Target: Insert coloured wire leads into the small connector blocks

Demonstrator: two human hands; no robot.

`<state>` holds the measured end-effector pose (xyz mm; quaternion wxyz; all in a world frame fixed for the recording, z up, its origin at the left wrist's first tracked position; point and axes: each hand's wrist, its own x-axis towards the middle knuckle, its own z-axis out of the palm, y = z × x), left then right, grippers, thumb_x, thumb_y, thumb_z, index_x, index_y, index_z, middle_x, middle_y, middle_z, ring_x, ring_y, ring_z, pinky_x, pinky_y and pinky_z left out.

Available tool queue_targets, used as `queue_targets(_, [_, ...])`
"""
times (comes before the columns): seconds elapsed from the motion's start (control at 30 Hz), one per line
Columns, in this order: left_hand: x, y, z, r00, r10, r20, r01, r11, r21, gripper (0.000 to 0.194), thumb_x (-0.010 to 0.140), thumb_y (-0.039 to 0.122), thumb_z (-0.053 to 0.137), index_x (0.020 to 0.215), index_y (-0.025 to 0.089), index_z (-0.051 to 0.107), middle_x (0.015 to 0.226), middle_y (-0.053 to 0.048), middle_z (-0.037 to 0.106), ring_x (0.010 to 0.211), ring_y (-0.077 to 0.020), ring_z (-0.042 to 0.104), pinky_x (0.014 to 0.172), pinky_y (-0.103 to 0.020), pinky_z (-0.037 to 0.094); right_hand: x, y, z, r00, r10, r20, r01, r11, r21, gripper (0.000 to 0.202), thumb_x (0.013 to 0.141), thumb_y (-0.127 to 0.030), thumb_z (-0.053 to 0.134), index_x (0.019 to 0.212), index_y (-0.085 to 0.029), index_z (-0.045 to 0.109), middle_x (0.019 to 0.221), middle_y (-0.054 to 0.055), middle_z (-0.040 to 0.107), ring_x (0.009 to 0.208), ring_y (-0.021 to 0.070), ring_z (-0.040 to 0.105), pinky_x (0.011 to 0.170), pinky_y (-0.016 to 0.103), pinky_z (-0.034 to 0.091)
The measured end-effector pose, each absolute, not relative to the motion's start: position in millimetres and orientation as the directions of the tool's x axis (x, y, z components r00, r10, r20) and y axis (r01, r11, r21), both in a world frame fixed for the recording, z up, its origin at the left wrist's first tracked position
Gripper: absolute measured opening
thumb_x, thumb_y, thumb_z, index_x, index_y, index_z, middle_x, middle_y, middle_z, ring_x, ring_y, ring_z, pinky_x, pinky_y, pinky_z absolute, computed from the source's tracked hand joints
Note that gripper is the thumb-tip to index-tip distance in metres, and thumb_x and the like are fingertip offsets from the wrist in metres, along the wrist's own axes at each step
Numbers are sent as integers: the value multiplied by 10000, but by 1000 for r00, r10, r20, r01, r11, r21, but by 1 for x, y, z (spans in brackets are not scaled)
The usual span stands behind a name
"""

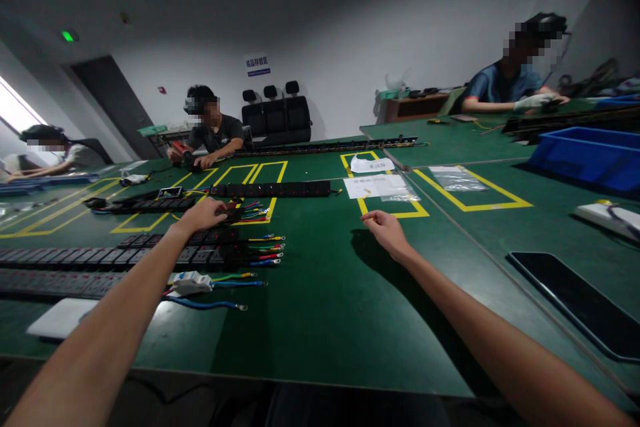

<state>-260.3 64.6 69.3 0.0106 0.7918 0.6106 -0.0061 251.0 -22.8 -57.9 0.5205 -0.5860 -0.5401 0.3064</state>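
My left hand point(201, 215) reaches over the left part of the table, its fingers curled at the end of a black socket strip point(234, 212). Coloured wires with ring terminals point(257, 213) stick out to the right of that end. Nearer to me lie more black and grey socket strips point(100, 255), also with lugged wires at their right ends. My right hand point(386, 232) hovers over the green table point(320, 307), thumb and fingers pinched together. Whatever may be between those fingertips is too small to make out. White paper sheets point(367, 188) lie just beyond it.
A long black strip point(275, 189) lies beyond my left hand. A phone point(575, 300) and a blue bin point(590, 159) are on the right. Yellow tape point(480, 207) marks rectangles. Co-workers point(217, 133) sit across the table. A white breaker-like block point(190, 283) lies at left.
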Motion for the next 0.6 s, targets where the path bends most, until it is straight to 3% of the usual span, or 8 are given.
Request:
queue_targets(0.13, [-253, 48, 78, 280, 946, -162, 959, -281, 19, 661, 835, 751, 434, 990, 201, 767, 1067, -102, 772, 996, -315, 707, 919, -360, 519, 250, -22, -59, 222, 952, 211, 334, 129, -934, 304, 713, -365, 573, 867, -164, 742, 638, 12, 633, 549, 146, 491, 526, 269, 313])
queue_targets(0.27, [-250, 30, 77, 292, 907, -304, 956, -265, 126, 777, 740, 836, 545, 1143, 203, 744, 1202, -106, 748, 1090, -323, 696, 918, -337, 532, 251, -21, -60, 225, 950, 216, 331, 134, -934, 291, 711, -358, 582, 862, -166, 741, 637, 15, 638, 553, 149, 499, 521, 264, 316])
queue_targets(0.4, [-256, 21, 69, 300, 911, -284, 947, -249, 202, 859, 659, 806, 661, 1283, 216, 680, 1301, -101, 710, 1203, -322, 652, 985, -345, 520, 251, -22, -60, 223, 950, 218, 316, 141, -938, 284, 707, -359, 586, 856, -170, 736, 624, 7, 629, 552, 147, 493, 520, 259, 315])
queue_targets(0.6, [-243, 20, 53, 326, 938, -119, 937, -304, 174, 792, 764, 777, 579, 1308, 209, 674, 1317, -105, 699, 1201, -318, 642, 1056, -382, 468, 249, -22, -60, 215, 947, 239, 358, 152, -921, 293, 713, -359, 570, 864, -170, 735, 621, 4, 627, 545, 150, 494, 524, 265, 316])
